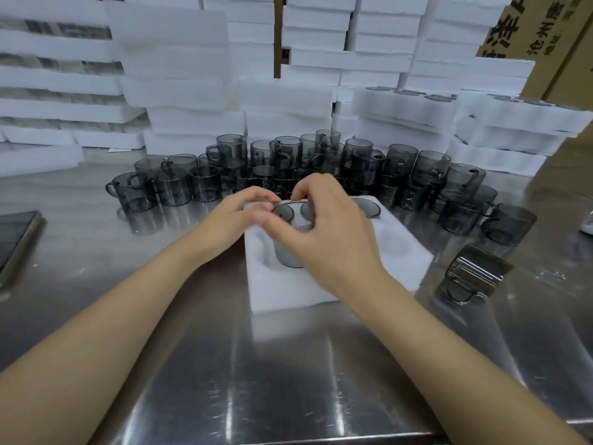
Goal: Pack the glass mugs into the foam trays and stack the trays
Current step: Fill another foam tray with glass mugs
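Observation:
A white foam tray point(282, 290) lies on the steel table in front of me. Over its middle, both hands meet on one smoky grey glass mug point(288, 252). My left hand point(234, 216) pinches the mug's rim from the left. My right hand point(324, 226) grips the rim from above and the right, hiding much of the mug. The mug stands upright with its base low in a tray hollow. Dark mug rims point(369, 207) show in the tray's far pockets. Several more grey mugs point(288, 162) crowd the table behind the tray.
Tall piles of white foam trays point(179, 91) wall the back; filled trays point(404, 107) stack at right. One mug point(471, 277) lies on its side right of the tray. A dark flat device point(16, 239) rests at the left edge. Cardboard boxes point(545, 33) stand upper right.

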`<action>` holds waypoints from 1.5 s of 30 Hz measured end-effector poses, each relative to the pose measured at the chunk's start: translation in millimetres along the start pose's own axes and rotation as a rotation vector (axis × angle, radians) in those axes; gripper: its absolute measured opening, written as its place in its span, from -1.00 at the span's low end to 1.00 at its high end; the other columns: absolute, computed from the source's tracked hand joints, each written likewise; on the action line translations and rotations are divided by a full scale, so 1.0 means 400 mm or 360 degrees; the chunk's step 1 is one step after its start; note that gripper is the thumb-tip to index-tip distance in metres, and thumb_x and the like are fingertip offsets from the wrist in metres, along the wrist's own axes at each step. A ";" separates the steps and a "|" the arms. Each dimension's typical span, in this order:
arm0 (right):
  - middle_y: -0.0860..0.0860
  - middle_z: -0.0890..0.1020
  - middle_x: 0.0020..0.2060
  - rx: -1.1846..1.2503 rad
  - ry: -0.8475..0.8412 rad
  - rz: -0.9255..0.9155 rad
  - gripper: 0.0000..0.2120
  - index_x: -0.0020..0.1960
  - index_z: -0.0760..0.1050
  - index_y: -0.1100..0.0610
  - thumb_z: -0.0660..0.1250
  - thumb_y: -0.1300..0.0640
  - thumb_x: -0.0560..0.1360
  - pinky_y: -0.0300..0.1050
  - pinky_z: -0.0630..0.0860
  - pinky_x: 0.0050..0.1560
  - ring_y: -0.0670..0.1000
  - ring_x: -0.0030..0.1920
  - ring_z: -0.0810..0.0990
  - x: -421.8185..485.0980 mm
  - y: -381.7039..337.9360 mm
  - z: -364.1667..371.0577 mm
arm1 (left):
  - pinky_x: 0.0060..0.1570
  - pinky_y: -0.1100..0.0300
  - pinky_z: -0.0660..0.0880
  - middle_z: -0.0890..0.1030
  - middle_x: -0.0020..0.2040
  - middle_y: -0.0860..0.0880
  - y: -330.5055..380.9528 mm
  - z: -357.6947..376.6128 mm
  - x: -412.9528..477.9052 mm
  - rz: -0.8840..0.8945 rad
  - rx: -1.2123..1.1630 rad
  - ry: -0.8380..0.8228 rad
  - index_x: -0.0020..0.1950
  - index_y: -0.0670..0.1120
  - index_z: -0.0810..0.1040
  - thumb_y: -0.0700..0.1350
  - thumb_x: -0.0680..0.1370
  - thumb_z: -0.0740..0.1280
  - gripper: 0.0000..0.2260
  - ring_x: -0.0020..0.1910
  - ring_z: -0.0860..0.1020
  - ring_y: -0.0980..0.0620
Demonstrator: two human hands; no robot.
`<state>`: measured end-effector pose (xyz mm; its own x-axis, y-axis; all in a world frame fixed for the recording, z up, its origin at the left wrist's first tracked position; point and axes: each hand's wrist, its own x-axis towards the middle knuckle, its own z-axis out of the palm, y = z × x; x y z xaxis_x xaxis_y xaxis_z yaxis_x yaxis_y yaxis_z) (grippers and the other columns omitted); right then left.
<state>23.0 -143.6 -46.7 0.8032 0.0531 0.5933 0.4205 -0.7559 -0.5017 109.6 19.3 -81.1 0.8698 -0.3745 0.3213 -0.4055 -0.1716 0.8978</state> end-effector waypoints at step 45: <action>-0.05 0.47 0.30 -0.0788 -0.1235 0.1078 -0.27 0.39 0.38 -0.03 0.54 -0.13 0.29 -0.02 0.32 0.35 0.02 0.26 0.44 0.032 0.265 -0.362 | -0.04 0.54 0.35 0.61 -0.01 0.21 0.000 0.003 0.008 -0.0125 0.0171 0.0079 0.05 0.07 0.58 -0.12 0.62 0.24 -0.85 -0.05 0.52 0.38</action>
<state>16.9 -317.7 -1.2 0.9179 -0.2048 -0.3398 -0.2725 -0.9479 -0.1648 112.1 17.0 -80.5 0.9118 -0.3111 0.2679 -0.3609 -0.2961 0.8844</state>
